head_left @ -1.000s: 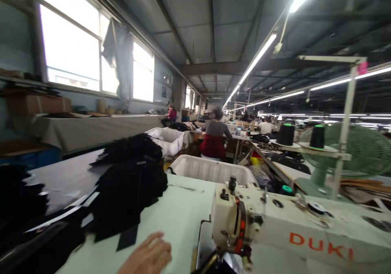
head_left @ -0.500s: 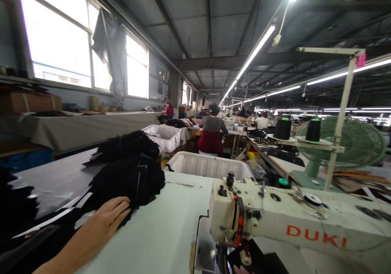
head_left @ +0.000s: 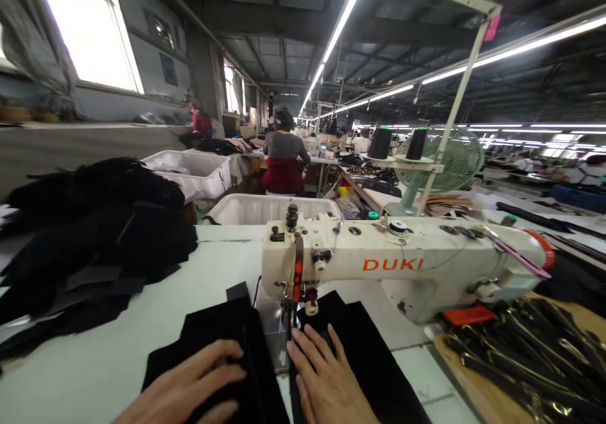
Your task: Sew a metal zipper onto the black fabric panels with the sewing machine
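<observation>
Pale tabletop [head_left: 227, 261], black cloth [head_left: 213, 324] under fingers [head_left: 215, 353]

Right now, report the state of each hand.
Left hand: open, fingers spread on the left black piece.
Right hand: open, laid on the right black piece.

The cut pieces [head_left: 379, 348] are showing matt black cloth, the heaped stack [head_left: 104, 235] looking equally dull (perhaps felted, though blur is hiding the weave). Smooth cream paint is coating the sewing machine [head_left: 341, 247], its metal needle plate [head_left: 278, 342] shining, while the white bin [head_left: 189, 171] is looking like plastic.
</observation>
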The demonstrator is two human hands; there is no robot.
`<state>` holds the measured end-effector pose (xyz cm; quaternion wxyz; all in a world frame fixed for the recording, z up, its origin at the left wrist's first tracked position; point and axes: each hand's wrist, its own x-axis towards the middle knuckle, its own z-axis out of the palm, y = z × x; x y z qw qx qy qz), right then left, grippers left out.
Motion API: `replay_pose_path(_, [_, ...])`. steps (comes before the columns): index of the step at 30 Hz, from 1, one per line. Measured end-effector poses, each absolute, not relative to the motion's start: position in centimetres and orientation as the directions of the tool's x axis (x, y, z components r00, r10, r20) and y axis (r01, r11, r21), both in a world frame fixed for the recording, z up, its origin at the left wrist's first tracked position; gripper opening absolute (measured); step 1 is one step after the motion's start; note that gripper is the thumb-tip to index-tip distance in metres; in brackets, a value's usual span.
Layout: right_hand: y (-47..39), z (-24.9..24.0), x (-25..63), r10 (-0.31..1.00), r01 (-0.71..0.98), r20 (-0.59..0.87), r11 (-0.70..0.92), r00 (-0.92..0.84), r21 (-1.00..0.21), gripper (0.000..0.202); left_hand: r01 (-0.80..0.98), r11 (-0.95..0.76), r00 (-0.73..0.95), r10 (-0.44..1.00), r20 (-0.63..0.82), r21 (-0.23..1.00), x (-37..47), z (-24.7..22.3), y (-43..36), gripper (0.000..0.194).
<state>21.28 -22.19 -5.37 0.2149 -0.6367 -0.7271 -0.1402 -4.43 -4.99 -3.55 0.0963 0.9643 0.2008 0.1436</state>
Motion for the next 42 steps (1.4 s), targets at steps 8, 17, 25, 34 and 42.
replay_pose_path(8, [-21.8, -3.2, 21.7, 0.934, 0.982, 0.353, 0.022, 0.047, -0.190, 0.038, 0.393, -0.890, 0.898, 0.426, 0.112, 0.230, 0.6, -2.0, -4.4, 0.071])
replay_pose_path(17, [-20.3, -1.4, 21.5, 0.948, 0.950, 0.319, 0.102, -0.002, -0.296, 0.039, 0.438, -0.801, 0.872, 0.489, 0.024, 0.408, 3.6, -0.1, -0.1, 0.062])
replay_pose_path(25, [-20.7, -2.4, 21.3, 0.928, 0.937, 0.372, 0.143, -0.015, -0.319, 0.037, 0.457, -0.726, 0.857, 0.513, -0.038, 0.514, 3.8, -0.7, -0.7, 0.038])
replay_pose_path(34, [-20.7, -3.3, 21.4, 0.908, 0.935, 0.419, 0.157, -0.010, -0.318, 0.034, 0.369, -0.701, 0.907, 0.416, -0.070, 0.610, 3.5, -0.1, -0.8, 0.058])
replay_pose_path(42, [-18.8, -5.9, 22.4, 0.793, 0.970, 0.601, 0.212, -0.101, -0.117, 0.036, 0.413, -0.713, 0.909, 0.365, -0.203, 0.566, 4.5, 2.0, -0.8, 0.036])
